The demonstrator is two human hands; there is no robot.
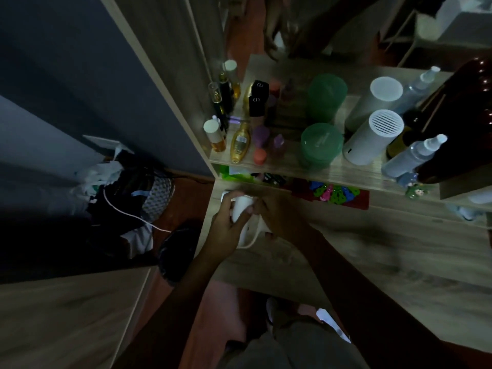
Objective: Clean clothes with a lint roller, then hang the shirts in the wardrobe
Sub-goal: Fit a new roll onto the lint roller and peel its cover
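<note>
At the table's (346, 251) left corner, our left hand (226, 225) wraps its grip around the white lint roller (239, 209), and our right hand (279, 217) pinches its other side. It looks light and stiff; its looped handle seems the best hold. Bottles (241, 142) crowd the dim shelf beyond.

A single wide-angle view is given, taken from head height and aimed steeply forward and down. The wooden table (372, 262) is seen close below, with the hands (247, 217) near the frame's centre. A shelf (332, 169) lies ahead; the floor (186, 198) shows at left. Edges are bent by the lens.
</note>
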